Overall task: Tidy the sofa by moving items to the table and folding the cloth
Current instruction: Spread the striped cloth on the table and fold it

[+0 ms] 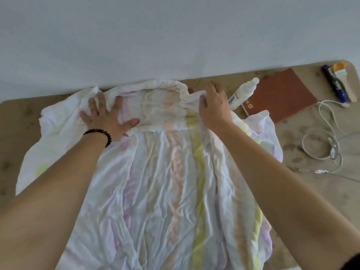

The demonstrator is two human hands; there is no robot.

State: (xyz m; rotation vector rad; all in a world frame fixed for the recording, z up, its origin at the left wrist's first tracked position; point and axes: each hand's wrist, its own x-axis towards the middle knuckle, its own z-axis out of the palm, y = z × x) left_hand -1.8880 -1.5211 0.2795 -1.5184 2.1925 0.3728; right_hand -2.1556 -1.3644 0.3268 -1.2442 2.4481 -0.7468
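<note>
The cloth [175, 182] lies spread on the table [11, 117] from 6 o'clock to a turned-back band at 12; my left hand [105, 117] presses it flat, splayed wide, at 11, and my right hand [212, 108] rests straight-fingered on the bunched hem at 1. It looks thin, light and limp, so I judge pinching both ends of that band keeps the fold straight.

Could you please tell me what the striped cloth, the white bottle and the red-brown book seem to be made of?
Cloth: thin matt woven fabric, probably cotton, since it creases finely. Bottle: smooth white plastic by its look, with a faint sheen. Book: matt red-brown cover, perhaps card or leatherette; the picture leaves that open.
</note>
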